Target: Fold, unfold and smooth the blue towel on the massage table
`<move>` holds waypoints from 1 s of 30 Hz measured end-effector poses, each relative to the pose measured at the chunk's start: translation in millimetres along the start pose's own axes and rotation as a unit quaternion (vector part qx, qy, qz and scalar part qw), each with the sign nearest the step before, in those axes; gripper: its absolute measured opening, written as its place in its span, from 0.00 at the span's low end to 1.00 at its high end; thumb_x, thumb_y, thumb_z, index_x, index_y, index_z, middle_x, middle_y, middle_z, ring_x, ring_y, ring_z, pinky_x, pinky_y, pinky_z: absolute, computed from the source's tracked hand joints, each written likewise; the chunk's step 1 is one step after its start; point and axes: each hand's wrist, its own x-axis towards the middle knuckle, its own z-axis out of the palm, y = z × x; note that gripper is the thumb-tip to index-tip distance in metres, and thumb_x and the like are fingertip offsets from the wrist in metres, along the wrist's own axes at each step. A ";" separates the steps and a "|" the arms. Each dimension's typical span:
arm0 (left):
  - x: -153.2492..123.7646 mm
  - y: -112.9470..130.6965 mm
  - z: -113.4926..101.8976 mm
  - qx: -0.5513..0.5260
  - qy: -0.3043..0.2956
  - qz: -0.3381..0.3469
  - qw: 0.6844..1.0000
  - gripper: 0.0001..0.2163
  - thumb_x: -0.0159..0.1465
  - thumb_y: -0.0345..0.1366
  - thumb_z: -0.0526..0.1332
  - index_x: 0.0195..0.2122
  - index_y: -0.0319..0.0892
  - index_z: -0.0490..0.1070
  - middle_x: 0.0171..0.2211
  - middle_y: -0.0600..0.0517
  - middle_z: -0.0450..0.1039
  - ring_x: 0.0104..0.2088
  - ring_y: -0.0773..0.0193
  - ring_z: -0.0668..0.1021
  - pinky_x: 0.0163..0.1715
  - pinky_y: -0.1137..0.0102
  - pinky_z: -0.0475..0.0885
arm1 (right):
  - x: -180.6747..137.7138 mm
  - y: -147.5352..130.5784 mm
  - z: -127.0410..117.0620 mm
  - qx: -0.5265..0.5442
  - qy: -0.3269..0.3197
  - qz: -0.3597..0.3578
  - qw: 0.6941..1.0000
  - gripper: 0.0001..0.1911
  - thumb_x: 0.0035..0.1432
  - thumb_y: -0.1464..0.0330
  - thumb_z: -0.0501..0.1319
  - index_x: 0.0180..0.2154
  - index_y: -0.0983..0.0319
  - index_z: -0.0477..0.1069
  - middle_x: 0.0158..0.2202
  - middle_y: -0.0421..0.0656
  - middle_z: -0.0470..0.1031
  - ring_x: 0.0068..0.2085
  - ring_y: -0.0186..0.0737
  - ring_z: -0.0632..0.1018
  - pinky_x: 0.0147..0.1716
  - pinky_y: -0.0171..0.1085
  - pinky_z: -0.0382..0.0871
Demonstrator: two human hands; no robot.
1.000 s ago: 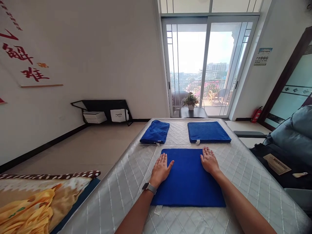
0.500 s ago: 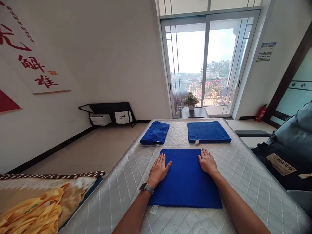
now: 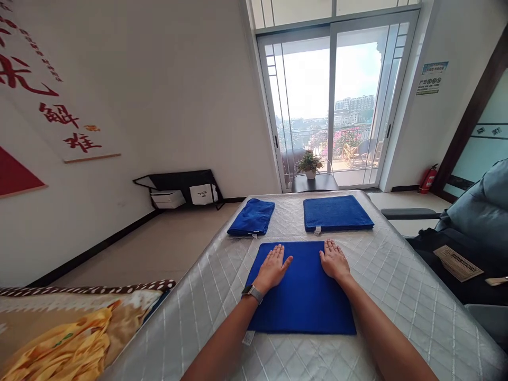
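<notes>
Head view: looks out over a quilted silver-grey surface (image 3: pixel 400 288), stitched in diamonds, narrowing toward a sliding glass door (image 3: pixel 305 95). On its near part: blue cloth (image 3: pixel 305 304), lying flat, white tag (image 3: pixel 248 337) at near left corner. On the cloth: left hand (image 3: pixel 273 268), palm down inside the left edge, fingers straight, thumb spread; watch (image 3: pixel 252 292) at the wrist. Right hand (image 3: pixel 334 261) likewise flat, over the right edge near the far corner, thumb out.

Just beyond: small folded cloth (image 3: pixel 253 216) at left, wide folded cloth (image 3: pixel 337 212) at right, both blue, well apart.

Farther off: potted plant (image 3: pixel 310 162) on a dark chair (image 3: pixel 316 183), before the door. Leftward: white box (image 3: pixel 168 199) in a black rack (image 3: pixel 178 180), red-lettered scroll (image 3: pixel 73 124) on the wall, crumpled yellow cloth (image 3: pixel 67 346) on a patterned blanket (image 3: pixel 127 317). Rightward: dark armchair (image 3: pixel 486 211), red fire extinguisher (image 3: pixel 427 179).
</notes>
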 end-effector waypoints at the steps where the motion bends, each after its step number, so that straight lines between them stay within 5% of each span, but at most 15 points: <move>1: 6.7 19.1 1.3 -0.016 0.000 0.037 0.999 0.35 0.73 0.56 0.35 0.72 0.37 0.53 0.71 0.39 0.55 0.71 0.53 0.58 0.69 0.54 0.56 | 0.0 0.3 -0.2 -0.001 0.000 0.001 1.000 0.36 0.72 0.59 0.39 0.72 0.73 0.45 0.74 0.51 0.44 0.74 0.43 0.45 0.70 0.45 0.37; 6: 39.9 113.6 12.0 -0.077 0.001 0.163 0.984 0.33 0.74 0.54 0.36 0.71 0.39 0.55 0.72 0.42 0.55 0.72 0.56 0.57 0.70 0.57 0.55 | -4.7 5.0 -1.4 -0.033 -0.008 -0.024 0.999 0.34 0.70 0.63 0.43 0.72 0.71 0.45 0.75 0.50 0.43 0.74 0.43 0.44 0.70 0.44 0.39; 10: 55.9 139.7 18.9 -0.109 -0.001 0.135 0.985 0.34 0.74 0.53 0.33 0.72 0.37 0.53 0.72 0.41 0.54 0.71 0.56 0.58 0.69 0.56 0.56 | -8.1 6.6 -2.7 -0.053 -0.011 -0.038 0.998 0.35 0.69 0.65 0.46 0.73 0.68 0.45 0.75 0.47 0.40 0.74 0.42 0.43 0.70 0.42 0.37; 14: 58.1 115.0 22.1 -0.096 -0.009 0.088 0.991 0.35 0.73 0.55 0.33 0.71 0.38 0.55 0.71 0.42 0.57 0.72 0.55 0.58 0.70 0.55 0.53 | -5.4 2.1 -4.3 -0.041 -0.008 -0.018 0.999 0.34 0.71 0.62 0.40 0.72 0.71 0.46 0.75 0.49 0.42 0.74 0.43 0.45 0.70 0.43 0.38; 30: 21.6 -53.3 5.9 -0.015 -0.015 -0.073 0.997 0.38 0.72 0.59 0.34 0.72 0.36 0.52 0.72 0.41 0.52 0.73 0.52 0.54 0.70 0.54 0.50 | -2.6 -2.3 -6.2 -0.011 -0.017 0.014 1.000 0.36 0.71 0.57 0.38 0.73 0.71 0.44 0.75 0.48 0.43 0.74 0.41 0.45 0.70 0.43 0.37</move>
